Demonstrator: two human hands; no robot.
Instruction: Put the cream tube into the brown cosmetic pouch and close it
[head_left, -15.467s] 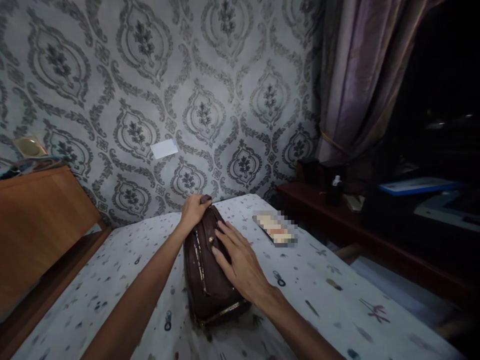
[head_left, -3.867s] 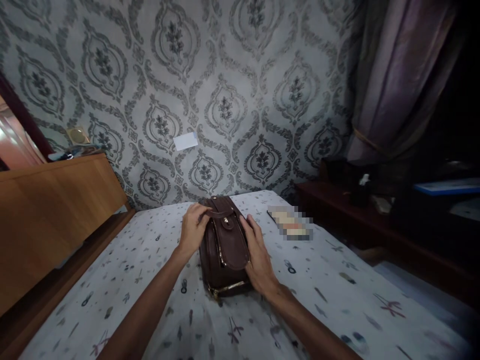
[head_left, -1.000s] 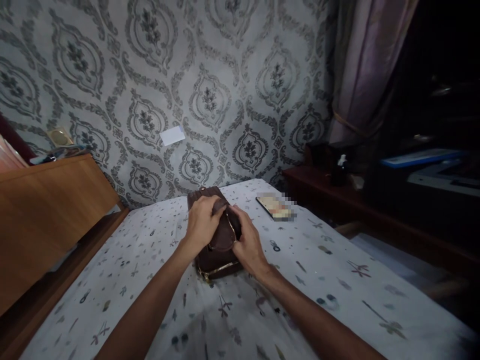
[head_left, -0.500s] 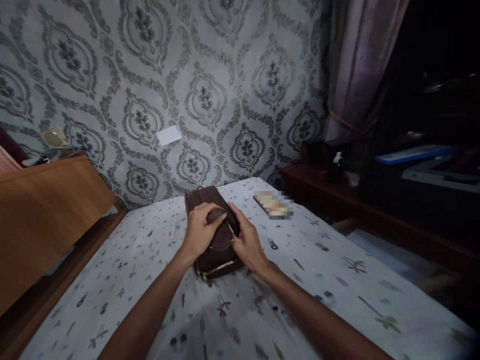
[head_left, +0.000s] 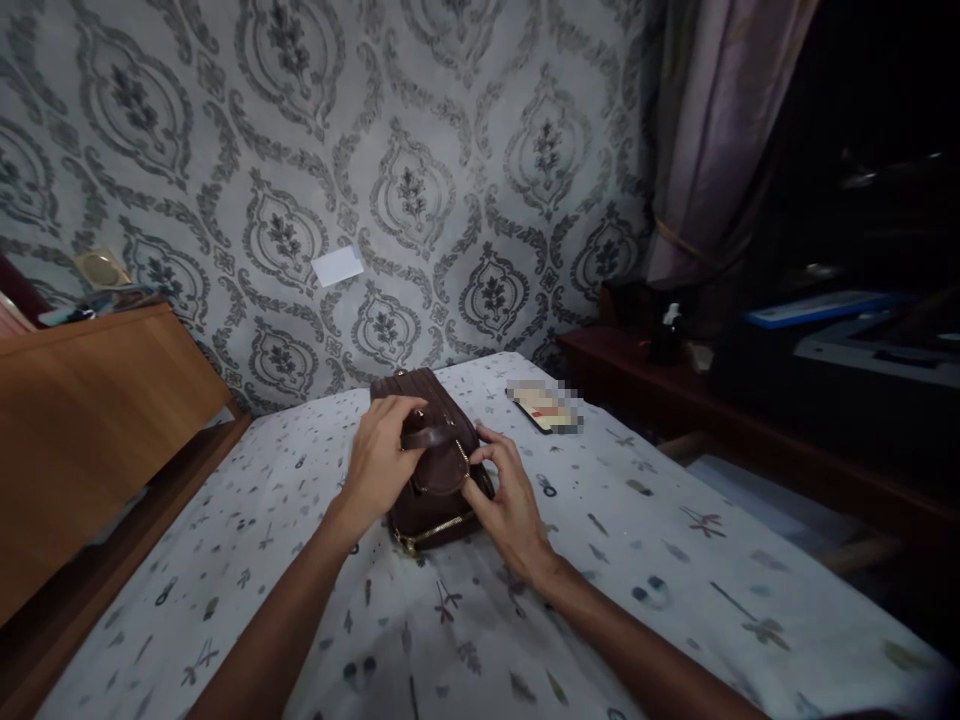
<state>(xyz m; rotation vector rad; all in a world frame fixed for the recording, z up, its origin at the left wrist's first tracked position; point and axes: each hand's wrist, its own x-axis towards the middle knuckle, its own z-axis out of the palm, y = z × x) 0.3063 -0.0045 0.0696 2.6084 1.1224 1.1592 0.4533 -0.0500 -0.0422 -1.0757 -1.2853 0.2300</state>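
Note:
A dark brown leather bag point(head_left: 442, 515) with gold zips lies on the bed in front of me. My left hand point(head_left: 382, 450) is at its upper left, fingers and thumb curled round a brown strap or flap edge point(head_left: 431, 437) that stands up from the top. At the bag's right side is my right hand point(head_left: 506, 495). Its thumb touches the bag near a short gold zip point(head_left: 463, 455), and a gap shows between that thumb and the bent fingers. Along the near end runs a longer zip point(head_left: 442, 530) with gold pulls. The inside of the bag is hidden.
A phone point(head_left: 536, 412) with a blurred-out screen lies on the patterned bed sheet point(head_left: 300, 560), right of the bag. Wooden furniture point(head_left: 105, 430) borders the left side. To the right are a dark red cabinet point(head_left: 622, 375), a bottle point(head_left: 666, 335) and an open drawer point(head_left: 757, 500).
My left hand has shifted a little left and lifted the strap or flap edge up from the bag. My right hand's fingers have drawn back from the bag's side and spread apart.

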